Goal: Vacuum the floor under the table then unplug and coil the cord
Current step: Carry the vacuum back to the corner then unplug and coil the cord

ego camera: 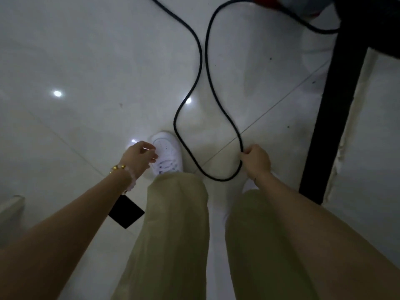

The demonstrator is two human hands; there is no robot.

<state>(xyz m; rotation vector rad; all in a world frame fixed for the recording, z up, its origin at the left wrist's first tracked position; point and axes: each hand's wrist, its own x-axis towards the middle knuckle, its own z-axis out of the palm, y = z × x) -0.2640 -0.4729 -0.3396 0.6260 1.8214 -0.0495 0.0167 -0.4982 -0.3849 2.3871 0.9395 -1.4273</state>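
Note:
A black cord (201, 61) lies in long loops on the pale tiled floor ahead of my feet. My right hand (256, 160) is shut on it at lower centre right, and a loop sags below the hand before the cord runs back up the floor. Its far end curves toward a red and grey vacuum (307, 5), partly cut off at the top edge. My left hand (140, 155) hovers above my left shoe with fingers loosely curled and nothing in them. A bracelet circles that wrist.
A black table leg (329, 118) stands at the right, joined to a dark frame at the top right. My white shoe (166, 156) and beige trousers fill the lower middle. A small black tag (126, 212) hangs below my left wrist.

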